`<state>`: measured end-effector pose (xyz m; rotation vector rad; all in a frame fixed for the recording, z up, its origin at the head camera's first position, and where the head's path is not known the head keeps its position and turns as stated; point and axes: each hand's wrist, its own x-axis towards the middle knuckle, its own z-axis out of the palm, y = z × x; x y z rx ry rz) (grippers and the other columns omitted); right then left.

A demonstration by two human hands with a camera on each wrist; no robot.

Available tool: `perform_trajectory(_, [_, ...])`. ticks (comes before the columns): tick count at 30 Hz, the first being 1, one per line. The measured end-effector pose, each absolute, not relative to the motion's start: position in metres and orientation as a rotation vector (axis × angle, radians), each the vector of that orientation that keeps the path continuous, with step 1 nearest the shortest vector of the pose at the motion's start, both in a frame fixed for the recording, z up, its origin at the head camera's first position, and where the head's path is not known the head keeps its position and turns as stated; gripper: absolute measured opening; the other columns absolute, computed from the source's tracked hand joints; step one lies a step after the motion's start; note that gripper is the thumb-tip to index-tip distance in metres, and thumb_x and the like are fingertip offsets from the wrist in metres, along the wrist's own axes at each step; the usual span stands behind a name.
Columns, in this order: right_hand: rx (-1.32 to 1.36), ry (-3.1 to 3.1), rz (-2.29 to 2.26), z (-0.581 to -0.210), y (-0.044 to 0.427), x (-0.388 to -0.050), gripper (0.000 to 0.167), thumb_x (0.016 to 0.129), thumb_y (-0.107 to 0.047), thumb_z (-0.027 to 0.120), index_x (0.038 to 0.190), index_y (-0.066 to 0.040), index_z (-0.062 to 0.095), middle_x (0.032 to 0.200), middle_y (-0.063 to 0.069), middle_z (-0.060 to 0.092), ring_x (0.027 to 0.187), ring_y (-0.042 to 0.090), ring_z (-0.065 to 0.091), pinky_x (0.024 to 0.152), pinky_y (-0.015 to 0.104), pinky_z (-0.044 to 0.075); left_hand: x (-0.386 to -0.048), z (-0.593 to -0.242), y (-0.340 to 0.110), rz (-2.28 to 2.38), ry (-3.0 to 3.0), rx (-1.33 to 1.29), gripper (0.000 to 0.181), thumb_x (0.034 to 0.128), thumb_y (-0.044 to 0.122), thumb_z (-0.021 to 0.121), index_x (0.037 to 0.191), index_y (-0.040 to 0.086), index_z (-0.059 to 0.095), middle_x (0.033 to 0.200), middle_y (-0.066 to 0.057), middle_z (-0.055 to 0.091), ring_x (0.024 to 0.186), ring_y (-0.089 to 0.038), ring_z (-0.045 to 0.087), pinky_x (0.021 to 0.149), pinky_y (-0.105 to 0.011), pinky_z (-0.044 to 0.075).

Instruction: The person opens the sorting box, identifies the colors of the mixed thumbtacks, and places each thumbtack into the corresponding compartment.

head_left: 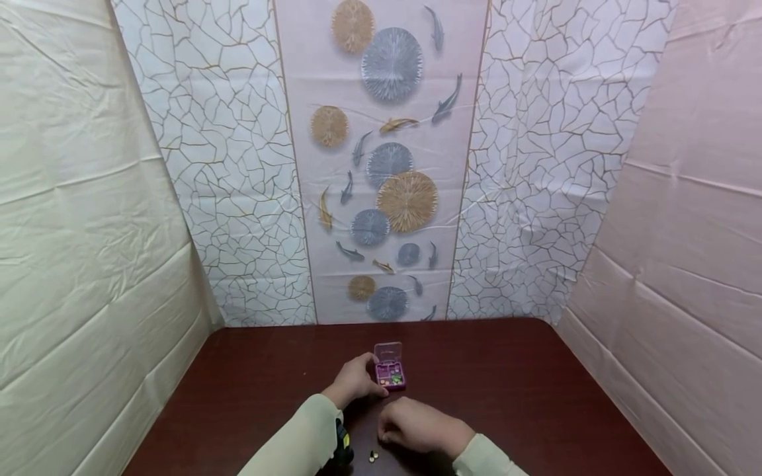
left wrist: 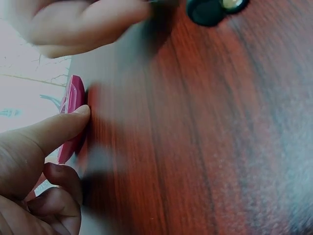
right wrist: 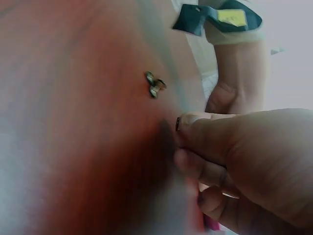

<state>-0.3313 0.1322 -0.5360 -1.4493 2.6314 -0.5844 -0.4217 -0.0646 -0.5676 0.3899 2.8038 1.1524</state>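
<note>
On the dark red table stands a small pink compartment box (head_left: 390, 375) with its clear lid (head_left: 388, 352) raised. Small green and orange pieces lie in its front compartments. My left hand (head_left: 355, 381) grips the box from the left, the thumb against its near side; the left wrist view shows the thumb (left wrist: 73, 122) on the pink edge. Nearer to me, my right hand (head_left: 419, 424) pinches a tiny dark piece (right wrist: 178, 123) between thumb and finger, most of it hidden. A little cluster of black-and-gold pieces (head_left: 373, 456) lies on the table left of this hand.
The wooden tabletop (head_left: 506, 377) reaches back to a patterned cloth wall (head_left: 381, 165), with plain cloth at both sides. A black band with a yellow label (head_left: 343, 441) sits on my left wrist, close to the black-and-gold pieces.
</note>
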Motion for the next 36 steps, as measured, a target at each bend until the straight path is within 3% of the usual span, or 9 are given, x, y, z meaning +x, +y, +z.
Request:
perform_trajectory(8, [-1.083,2.94,-0.698,-0.527,0.137,-0.369,0.011,0.102,-0.018,0.082,0.092,-0.021,0.078,0.089,-0.018,0.064,0.081,0.0,0.061,0.072,0.029,0.055,-0.42,-0.566,-0.067,1.171,2.802,0.402,0.06,0.0756,0.021,0.104,0.123,0.011,0.069,0.119,-0.009,0.073,0.104,-0.027,0.066,0.092,-0.052,0.058])
perform_trajectory(12, [-0.867,3.111,-0.685,-0.53,0.134,-0.389,0.007,0.101,-0.02,0.083,0.094,-0.022,0.081,0.09,-0.012,0.062,0.078,0.005,0.059,0.067,0.031,0.054,-0.419,-0.566,-0.067,1.162,2.802,0.389,0.064,0.073,0.02,0.106,0.124,0.012,0.068,0.119,-0.008,0.072,0.102,-0.025,0.064,0.092,-0.05,0.057])
perform_trajectory(16, [-0.713,3.166,-0.704,-0.534,0.13,-0.405,0.004,0.102,-0.022,0.082,0.099,-0.02,0.085,0.094,-0.01,0.07,0.08,0.007,0.064,0.066,0.032,0.057,-0.42,-0.568,-0.067,1.167,2.792,0.392,0.062,0.0734,0.02,0.105,0.123,0.014,0.069,0.117,-0.007,0.072,0.102,-0.026,0.064,0.092,-0.051,0.057])
perform_trajectory(23, [-0.652,3.139,-0.719,-0.541,0.126,-0.419,0.007,0.103,-0.021,0.082,0.096,-0.022,0.084,0.091,-0.011,0.075,0.07,0.004,0.063,0.061,0.032,0.056,-0.422,-0.572,-0.066,1.195,2.775,0.373,0.059,0.0728,0.021,0.106,0.117,0.019,0.068,0.113,-0.004,0.07,0.098,-0.024,0.062,0.089,-0.049,0.056])
perform_trajectory(36, [-0.579,3.208,-0.662,-0.545,0.118,-0.426,0.007,0.098,-0.022,0.086,0.092,-0.025,0.085,0.089,-0.009,0.076,0.07,0.01,0.067,0.06,0.037,0.057,-0.418,-0.563,-0.068,1.195,2.778,0.361,0.059,0.0728,0.021,0.106,0.118,0.016,0.069,0.115,-0.007,0.071,0.097,-0.025,0.061,0.089,-0.05,0.056])
